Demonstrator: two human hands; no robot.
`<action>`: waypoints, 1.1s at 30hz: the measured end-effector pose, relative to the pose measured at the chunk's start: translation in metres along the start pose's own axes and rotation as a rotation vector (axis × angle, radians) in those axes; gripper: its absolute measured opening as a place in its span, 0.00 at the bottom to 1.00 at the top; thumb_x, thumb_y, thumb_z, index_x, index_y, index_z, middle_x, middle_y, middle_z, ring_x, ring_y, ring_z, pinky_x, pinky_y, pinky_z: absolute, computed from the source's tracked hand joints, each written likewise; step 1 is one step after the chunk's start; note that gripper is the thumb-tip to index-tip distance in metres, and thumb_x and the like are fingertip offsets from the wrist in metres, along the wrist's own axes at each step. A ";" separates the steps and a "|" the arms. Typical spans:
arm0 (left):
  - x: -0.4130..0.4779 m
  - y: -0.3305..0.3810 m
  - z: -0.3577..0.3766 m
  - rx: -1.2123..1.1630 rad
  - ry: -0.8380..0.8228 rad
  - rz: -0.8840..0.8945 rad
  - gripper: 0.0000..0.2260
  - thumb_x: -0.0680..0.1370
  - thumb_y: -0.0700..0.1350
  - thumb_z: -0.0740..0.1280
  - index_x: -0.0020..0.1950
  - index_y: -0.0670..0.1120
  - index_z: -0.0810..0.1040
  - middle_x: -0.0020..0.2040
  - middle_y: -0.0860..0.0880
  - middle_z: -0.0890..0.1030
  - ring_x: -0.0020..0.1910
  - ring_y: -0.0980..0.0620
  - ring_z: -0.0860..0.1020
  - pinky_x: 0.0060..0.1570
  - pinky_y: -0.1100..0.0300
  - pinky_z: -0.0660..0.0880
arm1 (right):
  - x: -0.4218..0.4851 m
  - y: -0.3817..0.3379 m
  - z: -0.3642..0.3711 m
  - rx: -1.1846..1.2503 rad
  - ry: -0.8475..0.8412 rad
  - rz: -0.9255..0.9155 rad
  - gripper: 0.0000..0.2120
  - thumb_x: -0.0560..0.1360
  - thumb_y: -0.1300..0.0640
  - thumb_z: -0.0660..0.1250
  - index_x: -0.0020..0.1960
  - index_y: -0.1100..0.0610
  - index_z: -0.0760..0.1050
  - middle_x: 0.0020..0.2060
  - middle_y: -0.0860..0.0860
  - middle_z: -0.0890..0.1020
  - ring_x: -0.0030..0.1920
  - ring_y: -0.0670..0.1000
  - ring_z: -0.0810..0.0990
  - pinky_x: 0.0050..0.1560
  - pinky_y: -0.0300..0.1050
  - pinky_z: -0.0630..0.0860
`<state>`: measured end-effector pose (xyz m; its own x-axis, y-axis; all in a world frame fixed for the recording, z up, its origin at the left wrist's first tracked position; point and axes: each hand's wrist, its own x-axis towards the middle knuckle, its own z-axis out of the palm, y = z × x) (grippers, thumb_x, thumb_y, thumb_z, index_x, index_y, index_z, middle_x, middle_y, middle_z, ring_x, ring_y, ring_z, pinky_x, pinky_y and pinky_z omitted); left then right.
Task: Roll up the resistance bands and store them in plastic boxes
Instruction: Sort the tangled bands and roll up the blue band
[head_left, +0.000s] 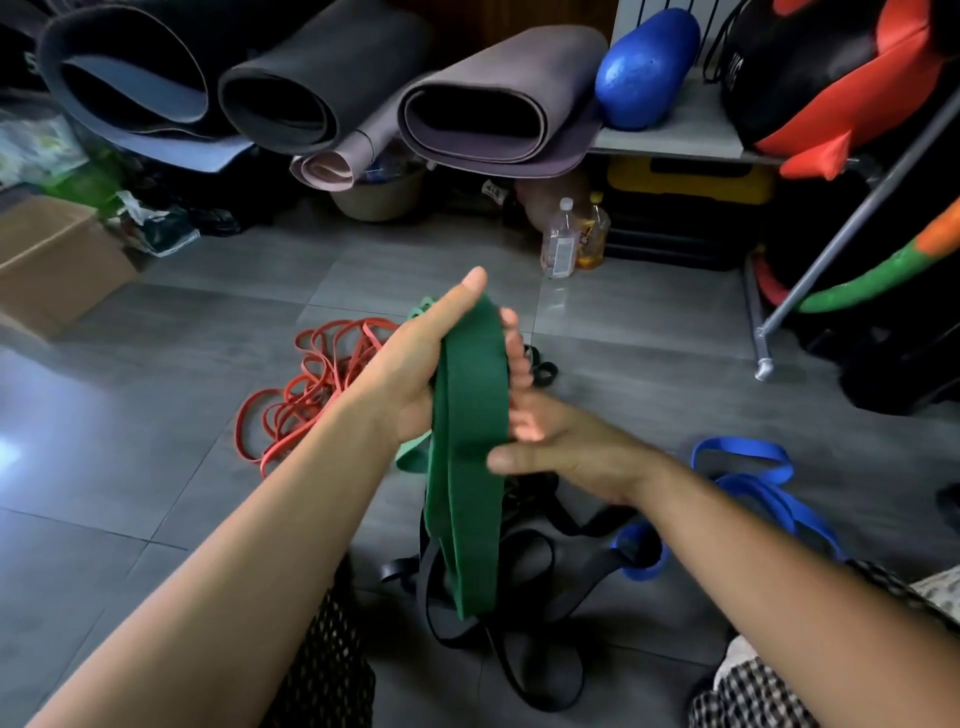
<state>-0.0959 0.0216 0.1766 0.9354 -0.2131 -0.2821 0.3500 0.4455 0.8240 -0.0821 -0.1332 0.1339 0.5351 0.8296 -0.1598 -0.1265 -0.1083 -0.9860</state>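
Observation:
A wide dark green resistance band (470, 457) hangs folded in front of me, its loose end dropping toward the floor. My left hand (415, 374) grips its upper part, thumb pointing up. My right hand (545, 436) lies against the band's right side with fingers spread and fairly straight, the thumb across the front. On the tiles lie a tangle of thin red bands (311, 384), black bands (519, 582), blue bands (748, 483) and a light green band (413, 457) behind my left wrist. No plastic box is in view.
Rolled yoga mats (322, 78) lie on a shelf ahead, beside a blue foam roller (644, 67). Below stand two bottles (571, 234), a yellow and black case (691, 208) and a tub. A cardboard box (52, 260) sits left. A metal rack leg (763, 332) stands right.

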 end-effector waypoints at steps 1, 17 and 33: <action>-0.003 0.001 -0.002 0.126 -0.038 -0.022 0.22 0.68 0.62 0.69 0.43 0.42 0.77 0.34 0.45 0.79 0.35 0.47 0.79 0.41 0.56 0.78 | -0.002 -0.002 -0.010 -0.044 0.074 -0.010 0.37 0.65 0.60 0.75 0.70 0.53 0.61 0.64 0.49 0.72 0.64 0.44 0.72 0.64 0.42 0.71; -0.014 -0.003 0.019 0.192 -0.449 -0.163 0.43 0.64 0.76 0.47 0.35 0.39 0.82 0.27 0.41 0.80 0.27 0.46 0.79 0.40 0.56 0.76 | -0.020 -0.002 -0.006 0.098 -0.041 -0.074 0.13 0.68 0.34 0.62 0.43 0.42 0.77 0.39 0.39 0.81 0.45 0.38 0.78 0.54 0.40 0.70; -0.010 0.003 -0.039 0.491 0.056 -0.042 0.35 0.64 0.68 0.69 0.60 0.44 0.75 0.59 0.45 0.80 0.60 0.50 0.77 0.61 0.55 0.74 | -0.014 0.001 -0.035 0.175 0.634 0.070 0.07 0.68 0.61 0.72 0.45 0.55 0.78 0.44 0.53 0.84 0.46 0.51 0.82 0.56 0.46 0.77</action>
<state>-0.1022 0.0585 0.1626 0.9268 -0.1693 -0.3353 0.3356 -0.0276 0.9416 -0.0601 -0.1644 0.1338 0.9018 0.3351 -0.2728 -0.2842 -0.0156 -0.9586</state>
